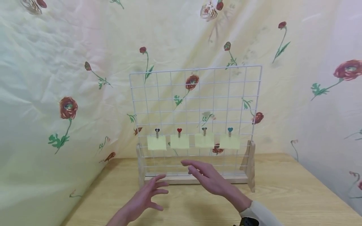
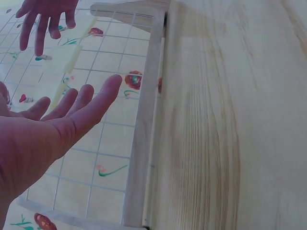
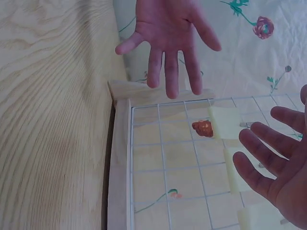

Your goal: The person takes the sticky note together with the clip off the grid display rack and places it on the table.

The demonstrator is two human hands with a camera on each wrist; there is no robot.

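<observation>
Both hands hang in the air before a white wire grid point(image 1: 261, 75) on a wooden stand, holding nothing. My left hand point(image 1: 144, 197) is at the lower left with its fingers spread and palm turned inward. My right hand point(image 1: 210, 179) is a little higher, to the right, with fingers extended. Several pale yellow paper notes point(image 1: 156, 143) hang in a row on the grid, each under a small wooden clip topped with a heart. One heart is red point(image 1: 179, 130), another blue point(image 1: 230, 129). The left wrist view shows the left hand point(image 2: 36, 136) apart from the grid.
The stand has two wooden end supports point(image 1: 251, 166) and a low wooden crossbar point(image 1: 237, 181). It sits on a light wood-grain table point(image 1: 282, 188). Flower-printed cloth point(image 1: 93, 37) hangs behind and at both sides. A dark watch point(image 1: 249, 221) is on the right wrist.
</observation>
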